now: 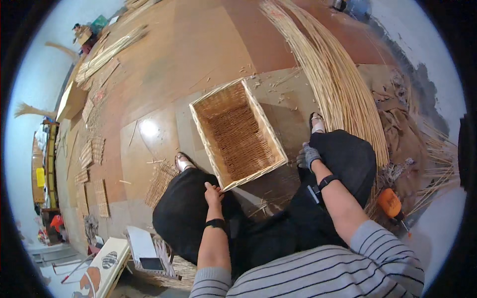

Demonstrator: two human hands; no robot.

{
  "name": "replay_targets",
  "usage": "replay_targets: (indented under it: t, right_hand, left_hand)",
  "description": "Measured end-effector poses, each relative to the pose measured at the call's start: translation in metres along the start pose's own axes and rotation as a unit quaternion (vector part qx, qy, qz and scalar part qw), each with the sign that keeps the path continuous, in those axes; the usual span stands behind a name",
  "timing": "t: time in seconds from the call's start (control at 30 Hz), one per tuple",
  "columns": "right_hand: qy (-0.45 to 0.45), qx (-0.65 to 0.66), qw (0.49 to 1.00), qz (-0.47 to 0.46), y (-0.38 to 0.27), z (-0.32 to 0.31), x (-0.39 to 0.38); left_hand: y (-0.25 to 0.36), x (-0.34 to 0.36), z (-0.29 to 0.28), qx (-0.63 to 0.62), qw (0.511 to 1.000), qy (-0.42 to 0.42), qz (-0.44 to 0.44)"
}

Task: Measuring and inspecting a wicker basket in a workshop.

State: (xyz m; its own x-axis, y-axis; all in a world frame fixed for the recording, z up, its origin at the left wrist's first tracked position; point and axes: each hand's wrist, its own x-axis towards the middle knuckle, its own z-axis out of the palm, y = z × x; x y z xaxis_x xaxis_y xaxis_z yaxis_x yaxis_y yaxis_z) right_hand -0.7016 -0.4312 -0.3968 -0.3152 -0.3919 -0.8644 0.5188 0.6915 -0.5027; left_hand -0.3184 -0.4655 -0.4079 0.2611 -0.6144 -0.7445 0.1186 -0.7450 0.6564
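Note:
A rectangular wicker basket (237,141) stands on the floor between my feet, its open top facing up. The rim is pale and braided, and the woven inside is browner. My left hand (213,192), bare, is at the basket's near left corner, its fingertips against the rim; the basket hides part of them. My right hand (309,156) wears a grey glove and hovers by my right knee, a little apart from the basket's right side. Its fingers are loosely bent and spread, and I see nothing held in them.
Long pale wicker rods (343,84) lie in a thick bundle to the right. An orange-handled tool (390,202) rests by brown cloth (397,126). Woven panels (101,197) lie on the left, with a dark phone (151,263) at the lower left. Cut bits are scattered beyond the basket.

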Motion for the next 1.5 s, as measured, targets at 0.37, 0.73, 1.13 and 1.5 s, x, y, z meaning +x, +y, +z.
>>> replay_targets:
  t: [0.37, 0.73, 1.13, 1.5]
  right_hand:
    - [0.057, -0.581, 0.742, -0.33, -0.016, 0.099, 0.008]
    - [0.126, -0.532, 0.772, -0.325, -0.036, 0.117, 0.041]
    - [0.193, -0.448, 0.807, -0.332, -0.061, 0.137, 0.018]
    - [0.239, -0.392, 0.795, -0.396, -0.041, 0.138, 0.04]
  left_hand:
    - [0.058, -0.003, 0.052, 0.353, 0.901, 0.125, 0.217]
    - [0.071, 0.042, 0.074, 0.496, 0.81, 0.179, 0.256]
    - [0.084, 0.025, 0.088, 0.452, 0.841, 0.198, 0.223]
    - [0.08, 0.022, 0.087, 0.458, 0.839, 0.195, 0.219]
